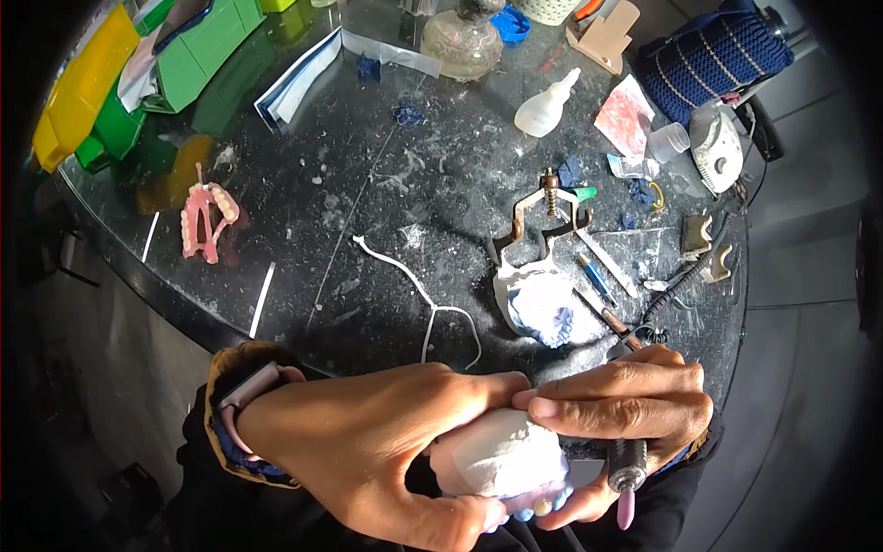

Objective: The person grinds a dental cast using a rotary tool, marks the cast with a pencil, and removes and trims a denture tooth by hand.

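My left hand [368, 442] grips the white cast [497, 455]. My right hand [616, 405] presses fingers on the cast and holds the handpiece [627, 460], pink burr down.

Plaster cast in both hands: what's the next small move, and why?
Probably tilt the rotary handpiece so its pink tip turns toward the plaster cast. The left hand cups the cast from the left, the right hand lies over its top, and the pink tip points down, apart from the plaster.
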### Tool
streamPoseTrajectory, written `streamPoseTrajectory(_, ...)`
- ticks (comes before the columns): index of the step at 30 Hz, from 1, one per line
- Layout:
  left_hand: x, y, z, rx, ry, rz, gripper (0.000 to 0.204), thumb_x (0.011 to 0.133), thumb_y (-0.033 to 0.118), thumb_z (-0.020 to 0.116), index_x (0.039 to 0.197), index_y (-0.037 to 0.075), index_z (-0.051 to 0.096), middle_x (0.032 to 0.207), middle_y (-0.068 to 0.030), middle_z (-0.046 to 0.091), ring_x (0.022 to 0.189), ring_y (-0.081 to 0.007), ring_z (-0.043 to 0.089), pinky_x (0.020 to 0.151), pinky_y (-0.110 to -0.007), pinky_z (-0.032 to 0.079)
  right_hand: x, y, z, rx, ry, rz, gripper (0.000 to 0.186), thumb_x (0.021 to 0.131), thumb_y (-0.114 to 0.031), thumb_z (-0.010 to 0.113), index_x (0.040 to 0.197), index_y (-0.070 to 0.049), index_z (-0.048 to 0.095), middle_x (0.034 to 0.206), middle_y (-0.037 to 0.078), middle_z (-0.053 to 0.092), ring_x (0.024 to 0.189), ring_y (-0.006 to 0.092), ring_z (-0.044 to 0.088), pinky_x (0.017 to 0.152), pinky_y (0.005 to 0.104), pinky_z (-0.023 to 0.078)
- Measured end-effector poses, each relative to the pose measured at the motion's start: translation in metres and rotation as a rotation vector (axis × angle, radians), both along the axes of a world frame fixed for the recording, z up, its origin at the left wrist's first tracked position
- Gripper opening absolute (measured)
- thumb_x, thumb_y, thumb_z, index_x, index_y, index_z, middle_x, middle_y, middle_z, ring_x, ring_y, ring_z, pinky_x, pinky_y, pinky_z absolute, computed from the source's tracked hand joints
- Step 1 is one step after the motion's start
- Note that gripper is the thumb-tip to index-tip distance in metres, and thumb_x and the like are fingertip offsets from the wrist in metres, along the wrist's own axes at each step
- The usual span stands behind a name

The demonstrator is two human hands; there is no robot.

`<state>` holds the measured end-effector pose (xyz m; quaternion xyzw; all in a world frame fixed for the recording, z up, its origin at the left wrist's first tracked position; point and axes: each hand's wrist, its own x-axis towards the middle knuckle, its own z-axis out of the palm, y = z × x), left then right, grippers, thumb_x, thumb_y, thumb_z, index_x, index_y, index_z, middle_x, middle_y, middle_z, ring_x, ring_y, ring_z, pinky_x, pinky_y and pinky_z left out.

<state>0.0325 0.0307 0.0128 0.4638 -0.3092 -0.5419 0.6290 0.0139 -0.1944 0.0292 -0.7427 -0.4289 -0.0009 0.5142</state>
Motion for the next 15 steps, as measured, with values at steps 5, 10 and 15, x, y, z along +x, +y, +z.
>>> streamPoseTrajectory(5,-0.006,-0.006,-0.009,-0.074,-0.005,0.042,0.053,0.07,0.022,0.059,0.109,-0.011,0.047,0.091,-0.0153,0.059,0.077,-0.0227,0.06,0.069,-0.03,0.048,-0.005,-0.004,0.009,-0.119,0.075,-0.006,0.06,0.054,-0.028,0.087,0.102,0.003,0.067,0.086,0.017,0.067,0.068,0.0222,0.068,0.057,0.0269,0.057)
streamPoseTrajectory(10,-0.005,-0.007,-0.009,-0.056,0.075,-0.056,0.051,0.07,0.02,0.058,0.11,-0.01,0.048,0.086,-0.0131,0.061,0.076,-0.0217,0.06,0.069,-0.031,0.048,-0.011,-0.003,0.017,-0.15,0.133,-0.043,0.059,0.054,-0.025,0.087,0.102,0.002,0.067,0.087,0.016,0.067,0.069,0.0215,0.068,0.06,0.0277,0.057)
streamPoseTrajectory(15,-0.004,-0.007,-0.005,-0.042,0.054,-0.04,0.048,0.071,0.021,0.058,0.108,-0.009,0.05,0.087,-0.0127,0.061,0.075,-0.0214,0.06,0.068,-0.031,0.047,-0.012,-0.004,0.014,-0.145,0.112,-0.052,0.059,0.054,-0.025,0.087,0.102,0.001,0.067,0.087,0.016,0.067,0.07,0.0212,0.068,0.059,0.0274,0.057)
